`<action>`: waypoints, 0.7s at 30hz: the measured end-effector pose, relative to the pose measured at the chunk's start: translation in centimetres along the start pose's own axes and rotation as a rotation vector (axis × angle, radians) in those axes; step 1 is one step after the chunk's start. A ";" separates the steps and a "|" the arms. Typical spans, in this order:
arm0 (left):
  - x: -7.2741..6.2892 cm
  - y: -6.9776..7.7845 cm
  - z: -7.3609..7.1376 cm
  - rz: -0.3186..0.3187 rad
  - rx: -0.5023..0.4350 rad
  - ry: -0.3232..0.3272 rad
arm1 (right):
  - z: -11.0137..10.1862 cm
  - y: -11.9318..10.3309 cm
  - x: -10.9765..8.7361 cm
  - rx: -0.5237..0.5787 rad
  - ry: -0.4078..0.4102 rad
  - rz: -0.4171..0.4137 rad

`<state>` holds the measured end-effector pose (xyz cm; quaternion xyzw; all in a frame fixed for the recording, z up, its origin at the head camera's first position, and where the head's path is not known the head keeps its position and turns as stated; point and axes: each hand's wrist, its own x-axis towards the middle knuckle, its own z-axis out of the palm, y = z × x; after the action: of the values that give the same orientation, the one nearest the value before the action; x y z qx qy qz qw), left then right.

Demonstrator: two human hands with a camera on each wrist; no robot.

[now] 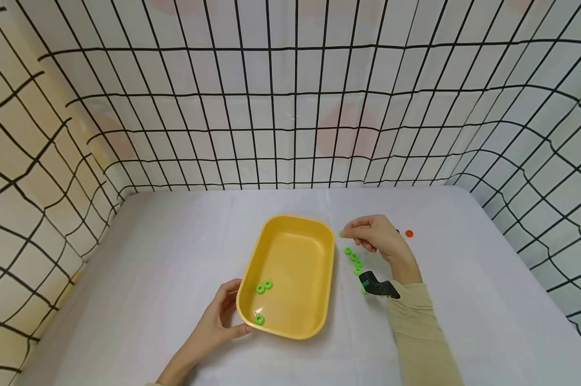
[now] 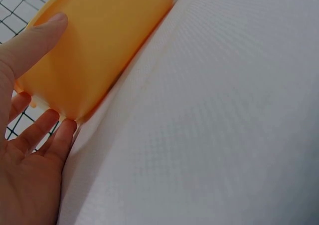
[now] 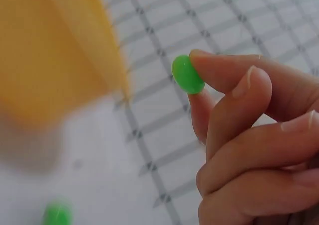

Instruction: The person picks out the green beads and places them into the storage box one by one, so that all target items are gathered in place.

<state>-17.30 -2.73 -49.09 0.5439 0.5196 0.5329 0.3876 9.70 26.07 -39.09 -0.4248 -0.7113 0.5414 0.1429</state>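
My right hand (image 1: 379,236) is raised beside the far right rim of a yellow tray (image 1: 332,284). Between thumb and forefinger it pinches a green bead (image 3: 188,75), seen close up in the right wrist view. At the tray's near left corner, my left hand (image 1: 219,316) holds the wall, thumb on the near side and fingers round the left side. Three green ring beads (image 1: 268,284) lie inside the tray, two together and one near the front. To the right of the tray, several more green ring beads (image 1: 353,257) form a loose line on the white cloth.
An orange-red disc (image 1: 409,234) lies right of my right hand, with a dark piece partly hidden beside it. A black wrist device (image 1: 378,285) covers part of the bead line. White walls with a black grid (image 1: 295,128) enclose the table's back and sides.
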 end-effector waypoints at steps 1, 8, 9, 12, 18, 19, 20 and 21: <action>0.0 0.0 0.0 0.001 0.003 0.002 | 0.5 -1.0 0.2 -0.003 -0.013 -0.023; 0.0 -0.1 0.0 0.000 -0.001 0.005 | 5.5 -6.4 2.3 -0.071 -0.167 -0.114; 0.1 0.0 0.0 -0.003 -0.004 0.004 | 6.3 -6.8 2.7 -0.093 -0.198 -0.115; 0.1 0.1 0.0 -0.017 -0.007 0.002 | 8.7 -7.8 3.6 -0.192 -0.282 -0.099; 0.0 0.3 -0.1 -0.038 0.008 0.008 | 12.4 -8.3 4.6 -0.361 -0.349 -0.075; 0.0 0.4 -0.2 -0.039 0.009 0.007 | 12.9 -8.2 4.7 -0.388 -0.359 -0.082; 0.0 0.4 -0.2 -0.044 0.008 0.008 | 13.4 -8.1 4.8 -0.414 -0.371 -0.087; 0.0 0.4 -0.2 -0.041 0.012 0.007 | 13.8 -7.9 4.8 -0.437 -0.386 -0.089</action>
<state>-17.43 -2.87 -48.70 0.5333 0.5352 0.5237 0.3934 -5.92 20.33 -38.41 -0.3030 -0.8431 0.4393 -0.0661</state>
